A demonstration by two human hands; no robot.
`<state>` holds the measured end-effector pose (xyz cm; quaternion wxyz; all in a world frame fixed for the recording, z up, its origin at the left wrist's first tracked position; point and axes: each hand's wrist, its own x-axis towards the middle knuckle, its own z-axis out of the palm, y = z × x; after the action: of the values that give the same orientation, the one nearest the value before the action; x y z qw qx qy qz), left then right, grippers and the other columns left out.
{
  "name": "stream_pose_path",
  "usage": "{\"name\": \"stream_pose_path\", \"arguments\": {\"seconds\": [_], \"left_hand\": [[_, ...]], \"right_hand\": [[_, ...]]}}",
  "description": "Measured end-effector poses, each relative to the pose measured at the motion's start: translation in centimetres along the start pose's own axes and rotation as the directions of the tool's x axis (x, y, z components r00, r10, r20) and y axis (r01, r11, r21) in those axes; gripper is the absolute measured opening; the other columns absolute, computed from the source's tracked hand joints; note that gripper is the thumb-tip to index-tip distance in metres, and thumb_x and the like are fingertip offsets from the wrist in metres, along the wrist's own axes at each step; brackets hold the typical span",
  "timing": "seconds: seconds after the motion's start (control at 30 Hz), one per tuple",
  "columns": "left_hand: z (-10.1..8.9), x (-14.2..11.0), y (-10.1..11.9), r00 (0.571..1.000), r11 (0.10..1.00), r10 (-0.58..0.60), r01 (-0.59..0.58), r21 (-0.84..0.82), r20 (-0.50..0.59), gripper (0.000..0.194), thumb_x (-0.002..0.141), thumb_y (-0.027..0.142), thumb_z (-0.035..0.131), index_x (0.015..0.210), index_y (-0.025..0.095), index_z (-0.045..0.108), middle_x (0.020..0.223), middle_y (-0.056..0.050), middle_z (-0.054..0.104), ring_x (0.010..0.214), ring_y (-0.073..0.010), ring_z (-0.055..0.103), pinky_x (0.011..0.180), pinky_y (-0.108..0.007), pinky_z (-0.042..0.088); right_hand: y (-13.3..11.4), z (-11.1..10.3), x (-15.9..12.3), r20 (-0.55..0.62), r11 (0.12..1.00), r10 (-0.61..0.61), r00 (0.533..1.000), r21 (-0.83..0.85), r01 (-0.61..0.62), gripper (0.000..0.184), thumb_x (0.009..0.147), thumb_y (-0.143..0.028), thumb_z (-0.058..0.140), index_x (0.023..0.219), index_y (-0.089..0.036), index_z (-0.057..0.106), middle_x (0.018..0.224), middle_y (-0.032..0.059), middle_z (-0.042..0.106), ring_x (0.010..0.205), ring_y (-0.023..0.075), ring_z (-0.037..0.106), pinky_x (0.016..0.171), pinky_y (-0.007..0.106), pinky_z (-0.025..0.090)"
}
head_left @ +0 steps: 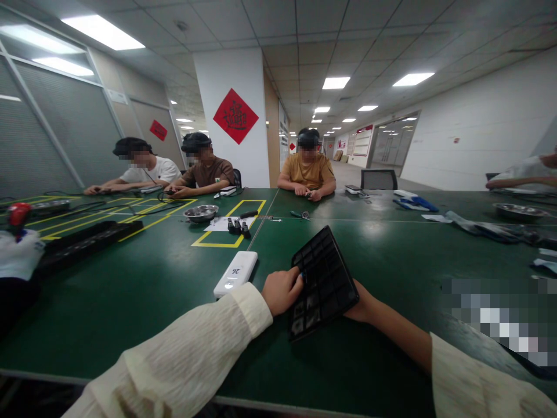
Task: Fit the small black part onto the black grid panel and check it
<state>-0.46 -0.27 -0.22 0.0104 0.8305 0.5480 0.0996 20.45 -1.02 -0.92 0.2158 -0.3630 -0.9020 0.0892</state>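
Note:
A black compartment tray [333,273] is tilted up above the green table, its divided face turned to the left. My right hand [360,303] grips it by the right edge, and the tray hides most of those fingers. My left hand [282,290] is at the tray's left side, with fingertips bent into one of the compartments. A small bluish spot shows at these fingertips; whether it is a held part, I cannot tell. Small pieces seem to lie in the lower compartments, too dark to name. Left of my left hand, a white power bank [236,274] marked 26 lies on the table.
Ahead are a metal bowl [201,213], several black cylindrical parts [239,227] on white paper, and green-handled pliers [300,215]. A long black tray [89,244] and a co-worker's gloved hand [20,252] are at left. Other people sit across the green table [174,325].

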Motion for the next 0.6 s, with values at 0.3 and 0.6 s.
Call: {"name": "stream_pose_path", "arguments": {"seconds": [0.3,0.6], "left_hand": [[-0.07,0.02,0.03,0.999,1.000,-0.026,0.026,0.001,0.023,0.048,0.096,0.042,0.019,0.084,0.021,0.060,0.086,-0.007,0.069,0.082,-0.0207,0.064,0.066,-0.028,0.037],[0.09,0.02,0.04,0.998,0.998,-0.049,0.050,0.025,-0.029,0.035,0.096,0.042,0.023,0.104,0.022,0.050,0.085,-0.005,0.069,0.078,-0.0196,0.065,0.063,-0.027,0.037]], "right_hand": [[0.27,0.17,-0.23,-0.003,1.000,0.013,1.000,0.022,-0.012,0.037,0.076,-0.020,0.053,0.111,-0.021,0.067,0.106,0.0076,0.069,0.104,0.0271,0.061,0.092,0.042,0.050],[0.01,-0.14,-0.22,-0.010,0.999,0.024,1.000,0.036,-0.023,0.036,0.076,-0.020,0.053,0.108,-0.019,0.068,0.109,0.0094,0.067,0.107,0.0286,0.059,0.093,0.043,0.049]]}}
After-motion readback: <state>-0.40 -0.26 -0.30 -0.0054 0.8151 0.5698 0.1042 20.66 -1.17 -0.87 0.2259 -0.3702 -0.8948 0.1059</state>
